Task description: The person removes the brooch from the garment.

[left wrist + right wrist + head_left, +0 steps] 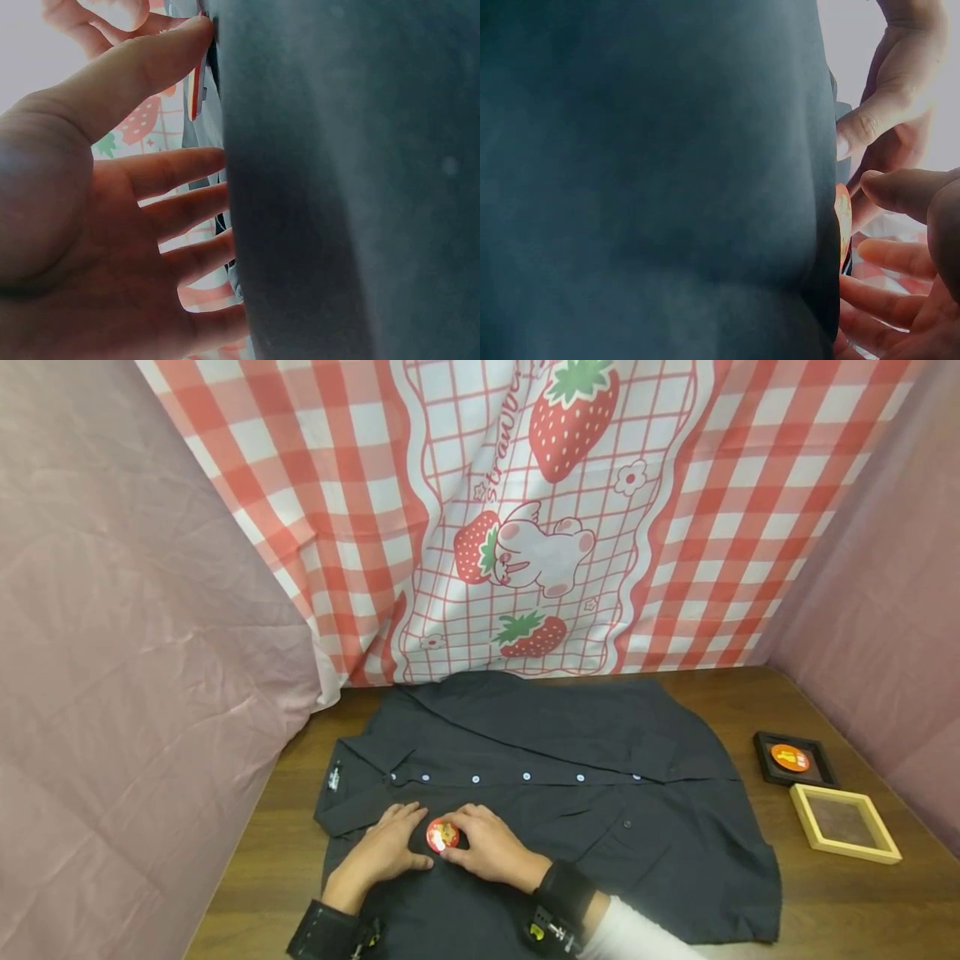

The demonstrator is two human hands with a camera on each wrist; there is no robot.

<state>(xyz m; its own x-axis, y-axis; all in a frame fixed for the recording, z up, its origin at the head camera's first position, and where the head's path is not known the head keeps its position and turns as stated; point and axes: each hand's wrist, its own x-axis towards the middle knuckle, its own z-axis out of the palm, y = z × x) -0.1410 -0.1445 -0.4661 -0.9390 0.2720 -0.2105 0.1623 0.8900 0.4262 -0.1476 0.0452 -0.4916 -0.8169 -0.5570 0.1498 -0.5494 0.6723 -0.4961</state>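
A dark button-up shirt [555, 810] lies spread out, its collar to the left and a row of pale buttons across it. On its front panel sits a round red button badge [442, 835] with a yellow picture. My left hand [386, 847] rests on the cloth left of the badge, fingers straight and spread in the left wrist view. From the right, my right hand [487, 845] has thumb and forefinger spread around the badge's edge. The badge [844, 225] shows nearly edge-on in the right wrist view, partly hidden by the cloth.
On the wooden table [258, 852], at the right, are a black frame [823, 768] with an orange round badge [791, 758] and a light wooden frame [885, 843]. A strawberry-print checked cloth [517, 527] hangs behind; pink cloth [135, 693] hangs at both sides.
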